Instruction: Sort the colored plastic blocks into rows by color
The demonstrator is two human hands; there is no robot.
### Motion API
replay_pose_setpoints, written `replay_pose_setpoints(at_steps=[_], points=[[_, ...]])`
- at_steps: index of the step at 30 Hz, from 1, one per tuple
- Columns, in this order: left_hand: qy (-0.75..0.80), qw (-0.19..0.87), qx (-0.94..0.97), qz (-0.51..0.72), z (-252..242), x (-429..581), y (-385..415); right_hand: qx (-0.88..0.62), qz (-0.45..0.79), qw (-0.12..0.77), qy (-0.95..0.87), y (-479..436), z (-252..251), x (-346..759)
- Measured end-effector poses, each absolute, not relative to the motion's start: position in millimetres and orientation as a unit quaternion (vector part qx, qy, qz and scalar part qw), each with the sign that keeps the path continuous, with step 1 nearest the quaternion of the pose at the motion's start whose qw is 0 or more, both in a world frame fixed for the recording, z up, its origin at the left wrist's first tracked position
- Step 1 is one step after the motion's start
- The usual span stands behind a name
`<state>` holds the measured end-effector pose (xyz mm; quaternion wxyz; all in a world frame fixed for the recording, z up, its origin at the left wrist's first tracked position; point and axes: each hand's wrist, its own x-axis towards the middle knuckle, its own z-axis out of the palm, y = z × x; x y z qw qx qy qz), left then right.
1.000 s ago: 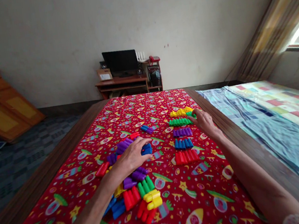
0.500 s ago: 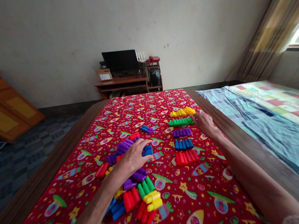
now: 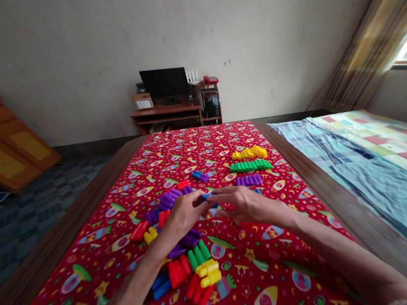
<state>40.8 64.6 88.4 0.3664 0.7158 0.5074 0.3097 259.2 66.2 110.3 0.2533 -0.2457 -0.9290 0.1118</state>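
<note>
My left hand and my right hand meet over the middle of the red patterned cloth. Both sets of fingertips pinch a blue plastic block between them. Under my left wrist lies a loose heap of blocks in red, green, yellow, purple and blue. To the right, blocks lie sorted in rows by colour: a yellow row, a green row and a purple row. My right hand hides the nearer rows.
A small blue and purple block pair lies alone further up the cloth. The wooden table edge runs along the right, with a checked bedspread beyond. A desk with a monitor stands at the far wall.
My right hand has left the green row and swung left to meet my left hand, which had lifted the blue block from the heap; both now hold it.
</note>
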Motion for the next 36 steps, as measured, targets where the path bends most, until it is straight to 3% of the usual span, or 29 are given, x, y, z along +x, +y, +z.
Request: replay_pose_setpoints(at_steps=[6, 13, 17, 21, 26, 31, 36], points=[[0.48, 0.502, 0.631, 0.345, 87.9, 46.4, 62.7, -0.299, 0.04, 0.211, -0.93, 62.4, 94.6, 249.5], [0.461, 0.569, 0.587, 0.346, 95.6, 52.4, 56.9, -0.155, 0.143, 0.26, -0.942, 69.4, 107.9, 260.8], [0.449, 0.582, 0.582, 0.35, 89.6, 53.5, 58.6, -0.147, 0.174, 0.25, -0.941, 68.8, 107.7, 259.6], [0.458, 0.493, 0.654, 0.346, 86.7, 49.6, 61.2, -0.207, 0.145, 0.238, -0.938, 78.2, 108.8, 268.8], [0.481, 0.232, 0.784, 0.316, 91.3, 32.2, 69.1, -0.341, 0.101, 0.279, -0.892, 101.9, 121.9, 311.0], [0.497, 0.078, 0.822, 0.268, 77.0, 15.4, 81.3, -0.454, 0.127, 0.155, -0.868, 109.1, 127.5, 356.9], [0.499, 0.049, 0.84, 0.207, 61.3, 4.5, 85.9, -0.451, 0.16, 0.05, -0.877, 97.9, 128.9, 363.7]])
